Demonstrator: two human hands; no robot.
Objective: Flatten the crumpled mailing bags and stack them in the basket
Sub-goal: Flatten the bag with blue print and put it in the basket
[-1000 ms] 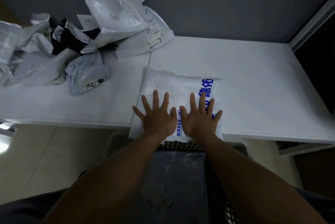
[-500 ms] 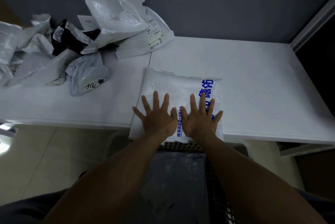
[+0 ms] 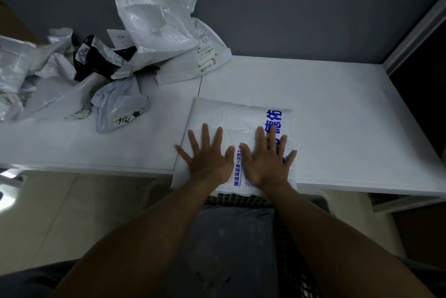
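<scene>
The left hand (image 3: 207, 160) lies flat, palm down, fingers straight and spread, just below the middle of the frame. The right hand (image 3: 266, 162) lies the same way beside it, thumbs nearly touching. Neither grips anything; both press on a white bag (image 3: 236, 116) with blue print. The left covers its plain lower-left part. The right covers some of the large blue characters along its right side, and a line of smaller blue text runs up between the two thumbs.

The bag lies spread and mostly flat on a white table (image 3: 337, 104), with light creases above the fingers. Its lower edge hangs a little over the table's front edge.

Directly below that edge, between the forearms, is the dark mesh wall of a basket (image 3: 241, 200). A grey bag (image 3: 231, 249) lies flat inside it, filling the lower middle of the frame.

The crumpled bags sit in the upper left, well apart from the hands. A grey one with a handwritten label (image 3: 118, 107) is nearest. Behind it is a black one (image 3: 96, 61), and a big white one (image 3: 159, 22) stands puffed up against the grey wall (image 3: 289, 8), with printed labels on its lower right. More pale crumpled bags (image 3: 14, 66) fill the far left edge.

Pale floor (image 3: 60, 213) shows at lower left under the table.
</scene>
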